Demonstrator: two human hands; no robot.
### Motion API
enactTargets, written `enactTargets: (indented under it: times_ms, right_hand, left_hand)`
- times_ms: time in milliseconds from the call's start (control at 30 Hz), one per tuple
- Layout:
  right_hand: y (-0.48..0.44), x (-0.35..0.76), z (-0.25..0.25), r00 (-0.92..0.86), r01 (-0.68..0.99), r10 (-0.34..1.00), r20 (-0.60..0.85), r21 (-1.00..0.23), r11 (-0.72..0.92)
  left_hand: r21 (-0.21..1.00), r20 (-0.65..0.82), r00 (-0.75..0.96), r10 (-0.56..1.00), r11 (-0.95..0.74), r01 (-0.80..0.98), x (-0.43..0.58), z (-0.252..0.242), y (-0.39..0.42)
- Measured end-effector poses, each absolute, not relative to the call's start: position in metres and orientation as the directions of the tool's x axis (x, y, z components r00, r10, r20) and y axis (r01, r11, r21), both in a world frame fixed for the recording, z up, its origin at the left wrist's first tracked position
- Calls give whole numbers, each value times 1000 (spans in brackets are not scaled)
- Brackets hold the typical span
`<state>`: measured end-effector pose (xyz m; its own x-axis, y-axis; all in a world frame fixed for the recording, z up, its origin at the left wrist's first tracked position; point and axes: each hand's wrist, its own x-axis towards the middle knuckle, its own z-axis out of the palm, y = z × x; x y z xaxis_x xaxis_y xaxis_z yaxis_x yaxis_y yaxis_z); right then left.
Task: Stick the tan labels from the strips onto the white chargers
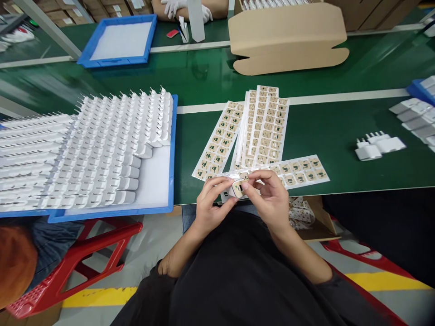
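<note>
Between both hands, at the table's front edge, is a white plug charger with a tan sticker (239,187) on the face turned up to me. My left hand (215,202) is closed around the charger's left side, fingertips on top and thumb below. My right hand (267,197) is closed at the right side, its thumb pressing on the sticker. Just behind the hands lies a sticker sheet (301,172), partly covered by them. More sticker sheets (263,127) are stacked beyond it, and one sheet (219,140) slants off to the left.
At left, blue trays (172,163) hold rows of white chargers (115,140), pins up. Loose chargers (379,145) lie to the right. Across the table are a blue tray (117,60), a cardboard box (288,38) and a person's gloved hands (175,6). Red stools (98,253) stand below.
</note>
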<state>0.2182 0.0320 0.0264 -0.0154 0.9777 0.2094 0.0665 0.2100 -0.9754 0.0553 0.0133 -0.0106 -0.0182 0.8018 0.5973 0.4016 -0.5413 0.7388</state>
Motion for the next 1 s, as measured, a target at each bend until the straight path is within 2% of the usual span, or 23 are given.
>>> enactTargets:
  times_ms: [133,233,300,367,433,500,600,733,867,1000]
  right_hand:
    - [32,218,28,-49,349,919,391,-855,383]
    - [36,219,31,-56,411,908,415,-820,400]
    - [39,221,30,-83,305,949,303,-899,314]
    - [42,222,27,-180,100,973,147,-981,167]
    - [44,224,22,-302,-85,952,50,-996,25]
    - [44,224,18,-366,-164,930,26,-986,-37]
    - [42,221,18,-352,-126,936,21,-992,-25]
    - [39,211,20,-215,-42,974,67,-997,59]
    - [38,204,17,-133,-106,980,150,-985,137]
    - [37,205,13,-154,-131,978,142,-984,122]
  left_hand:
    - [671,649,-14,760,-564,480,55,-8,16]
    - [646,677,-27,736,-575,502,54,-9,17]
    - [639,693,-35,720,-591,493,54,-12,16]
    - [636,708,-40,705,-612,471,54,-17,15]
    - [669,690,-60,721,-604,433,54,-22,13]
    - [720,649,-93,755,-572,393,55,-27,13]
    - [746,627,-114,771,-552,373,58,-29,14]
    - [676,694,-96,714,-599,428,64,-24,17]
    - [620,744,-99,660,-628,471,66,-22,18]
    - [606,763,-112,637,-644,467,65,-24,17]
